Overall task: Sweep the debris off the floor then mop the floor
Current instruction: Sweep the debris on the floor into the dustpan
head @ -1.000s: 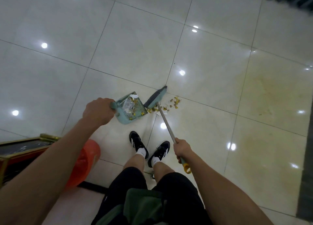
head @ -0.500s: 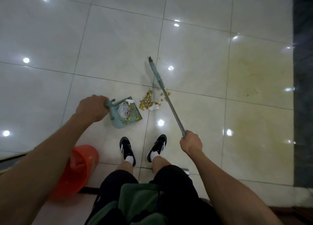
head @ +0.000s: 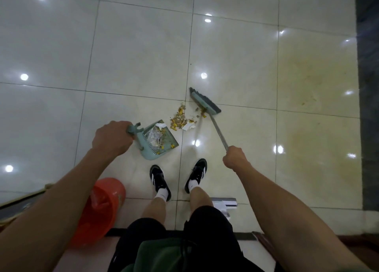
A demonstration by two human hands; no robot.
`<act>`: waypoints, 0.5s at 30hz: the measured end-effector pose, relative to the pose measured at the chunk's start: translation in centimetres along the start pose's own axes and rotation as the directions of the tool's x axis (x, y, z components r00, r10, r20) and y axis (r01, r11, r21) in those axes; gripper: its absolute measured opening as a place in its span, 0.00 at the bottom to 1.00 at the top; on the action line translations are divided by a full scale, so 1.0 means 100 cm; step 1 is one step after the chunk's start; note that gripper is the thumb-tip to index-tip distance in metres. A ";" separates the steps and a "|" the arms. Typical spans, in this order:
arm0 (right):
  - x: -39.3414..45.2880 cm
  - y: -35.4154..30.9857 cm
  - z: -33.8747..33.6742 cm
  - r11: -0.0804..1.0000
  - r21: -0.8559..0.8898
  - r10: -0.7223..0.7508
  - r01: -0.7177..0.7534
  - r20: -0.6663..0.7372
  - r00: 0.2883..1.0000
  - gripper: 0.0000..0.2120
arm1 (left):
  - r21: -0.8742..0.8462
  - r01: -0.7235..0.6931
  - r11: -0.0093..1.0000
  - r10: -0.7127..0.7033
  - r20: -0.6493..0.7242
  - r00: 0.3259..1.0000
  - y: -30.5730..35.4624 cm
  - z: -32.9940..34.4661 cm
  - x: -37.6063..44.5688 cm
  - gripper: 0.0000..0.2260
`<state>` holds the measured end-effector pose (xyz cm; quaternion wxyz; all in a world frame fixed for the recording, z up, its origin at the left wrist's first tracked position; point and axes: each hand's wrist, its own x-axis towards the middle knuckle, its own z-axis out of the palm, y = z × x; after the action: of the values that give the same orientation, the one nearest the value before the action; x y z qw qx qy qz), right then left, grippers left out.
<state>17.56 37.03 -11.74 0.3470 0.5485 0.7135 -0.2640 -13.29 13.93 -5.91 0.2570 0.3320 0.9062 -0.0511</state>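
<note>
1. While a person stands on pale glossy floor tiles (head: 133, 52), the left hand (head: 111, 139) curls its fingers round the handle of a green dustpan (head: 159, 141), which rests on the floor just far of the left shoe (head: 159, 181).
2. Gripped in the closed fingers of the right hand (head: 235, 158), the broom (head: 205, 101) now has its head down on the floor at the far right of the debris (head: 180, 119); half a second ago the head was lifted and reached farther out.
3. Yellow scraps and a bit of white paper lie loose between the dustpan mouth and the broom head, much as before, while more scraps and clear wrapping sit inside the pan.
4. An orange bucket (head: 102, 208) stands near left under the forearm, and a white flat object (head: 224, 202) lies near the right shoe (head: 195, 174), newly in view.
</note>
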 end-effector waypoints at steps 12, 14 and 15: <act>-0.061 -0.030 0.054 0.993 0.056 -0.114 0.105 0.183 0.977 0.13 | -0.047 0.014 0.999 -0.015 -0.023 1.000 0.001 0.003 0.002 0.05; -0.068 -0.035 0.063 0.990 0.082 -0.135 0.119 0.225 0.965 0.13 | -0.049 -0.003 0.999 0.002 -0.035 0.999 -0.001 0.004 -0.001 0.06; -0.072 -0.038 0.067 0.988 0.094 -0.145 0.126 0.240 0.960 0.13 | -0.052 -0.008 0.999 0.005 -0.042 0.999 -0.003 0.005 -0.002 0.06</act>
<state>16.42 26.71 -10.26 0.3923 0.4746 0.6900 -0.3805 -13.07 13.44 -6.26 0.2468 0.3291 0.9113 -0.0195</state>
